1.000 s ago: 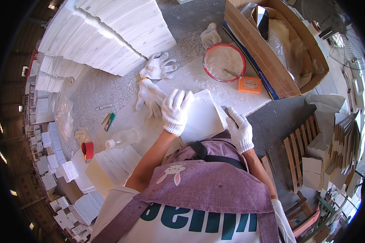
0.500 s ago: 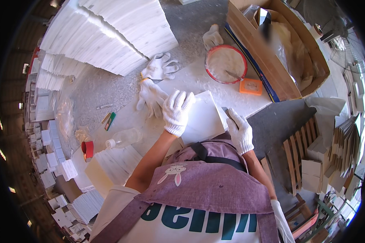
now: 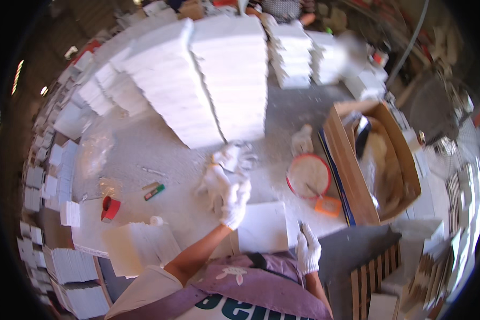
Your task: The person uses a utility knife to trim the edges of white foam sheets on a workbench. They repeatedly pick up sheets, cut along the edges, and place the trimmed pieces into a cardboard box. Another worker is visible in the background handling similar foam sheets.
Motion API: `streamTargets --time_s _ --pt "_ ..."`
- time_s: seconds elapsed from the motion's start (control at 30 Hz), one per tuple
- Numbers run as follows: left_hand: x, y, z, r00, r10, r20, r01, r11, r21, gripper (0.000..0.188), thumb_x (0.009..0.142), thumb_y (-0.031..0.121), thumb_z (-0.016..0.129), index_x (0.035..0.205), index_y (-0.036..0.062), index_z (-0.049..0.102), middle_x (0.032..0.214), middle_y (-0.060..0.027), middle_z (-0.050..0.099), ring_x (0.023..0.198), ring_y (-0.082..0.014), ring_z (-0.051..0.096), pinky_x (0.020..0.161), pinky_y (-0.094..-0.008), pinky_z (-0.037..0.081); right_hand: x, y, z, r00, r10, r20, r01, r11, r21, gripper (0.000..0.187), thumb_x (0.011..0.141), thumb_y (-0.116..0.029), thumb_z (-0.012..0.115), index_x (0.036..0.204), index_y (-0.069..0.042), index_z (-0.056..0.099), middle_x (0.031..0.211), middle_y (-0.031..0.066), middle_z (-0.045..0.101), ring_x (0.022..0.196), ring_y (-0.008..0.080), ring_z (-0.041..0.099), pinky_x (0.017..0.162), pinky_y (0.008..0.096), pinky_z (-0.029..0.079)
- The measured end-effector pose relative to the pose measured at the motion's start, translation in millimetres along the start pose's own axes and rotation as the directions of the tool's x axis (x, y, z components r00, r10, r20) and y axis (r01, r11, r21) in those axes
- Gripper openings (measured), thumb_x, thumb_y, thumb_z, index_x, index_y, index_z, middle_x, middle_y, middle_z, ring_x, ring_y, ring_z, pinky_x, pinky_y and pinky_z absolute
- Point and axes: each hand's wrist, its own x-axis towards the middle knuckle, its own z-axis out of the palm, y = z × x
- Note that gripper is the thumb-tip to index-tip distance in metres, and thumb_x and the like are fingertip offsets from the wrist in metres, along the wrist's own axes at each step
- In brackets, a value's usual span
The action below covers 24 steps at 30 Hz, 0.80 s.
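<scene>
A square white tile or slab point(image 3: 262, 228) lies flat at the table's near edge, in front of my apron. My left hand point(image 3: 234, 207), in a white knit glove, is raised beside its far left corner, blurred, fingers stretched out with nothing seen in them. Close by it lies a pile of loose white gloves point(image 3: 213, 184). Near the tile's right edge is my gloved right hand point(image 3: 308, 252), its fingers closed around a small dark thing that I cannot make out. Beyond the tile stands a red-rimmed round tub point(image 3: 308, 176) of pale paste or powder, a thin tool in it.
Tall stacks of white slabs point(image 3: 229, 80) rise at the back. An open cardboard box point(image 3: 352, 176) sits right, with an orange box point(image 3: 328, 206) beside it. Left are a red tape roll point(image 3: 110, 209), a green cutter point(image 3: 154, 192) and a slab stack point(image 3: 138, 245). A wooden pallet point(image 3: 376, 277) leans lower right.
The view has tilted up, so the far stacks show and the table sits lower. My left hand has come off the tile's left side; my right hand stays by its right edge.
</scene>
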Motion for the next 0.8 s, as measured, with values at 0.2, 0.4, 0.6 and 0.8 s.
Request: streamTargets --time_s 0.2,0.4,0.6,0.8 --pt "23.4 -37.9 -7.8 0.985 0.025 0.170 0.057 0.883 -0.465 0.015 0.097 0.002 0.057 0.111 0.0022 0.057 0.111 -0.0036 0.061 0.101 -0.0132 0.059 0.087 -0.0285 0.051 11.2 -54.9 7.0 0.980 0.183 0.076 -0.195 0.961 0.198 0.043 0.099 -0.015 0.054 0.140 0.000 0.053 0.074 -0.0013 0.053 0.053 0.0044 0.045 0.046 0.0227 0.041" --pt "37.4 -32.1 -32.9 0.979 0.191 -0.075 -0.195 0.979 -0.054 0.023 0.088 -0.001 0.068 0.109 0.0024 0.058 0.105 -0.0070 0.062 0.096 -0.0136 0.059 0.080 -0.0288 0.052 10.8 -75.3 9.2 0.979 0.165 0.119 -0.187 0.961 0.205 0.043 0.101 -0.018 0.052 0.140 0.002 0.052 0.097 0.0053 0.053 0.080 0.0116 0.047 0.068 0.0262 0.040" --pt "43.8 -25.6 -44.0 0.934 0.324 -0.151 -0.325 0.945 0.019 0.018 0.089 0.000 0.065 0.106 -0.0006 0.063 0.094 -0.0080 0.067 0.085 -0.0163 0.064 0.073 -0.0293 0.054 6.8 -120.9 2.6 0.927 0.327 0.186 -0.355 0.923 0.147 0.042 0.102 -0.017 0.052 0.139 0.004 0.052 0.136 0.0171 0.059 0.122 0.0235 0.055 0.103 0.0326 0.043" --pt "39.2 -2.7 -33.1 0.901 0.434 0.005 -0.396 0.817 0.420 0.017 0.083 0.015 0.074 0.093 0.0041 0.065 0.083 -0.0133 0.066 0.078 -0.0300 0.063 0.070 -0.0392 0.051 2.6 -52.3 14.4 0.985 0.165 0.047 -0.171 0.907 0.385 0.046 0.102 -0.012 0.050 0.146 -0.004 0.046 0.074 -0.0040 0.049 0.056 0.0026 0.041 0.050 0.0203 0.038"
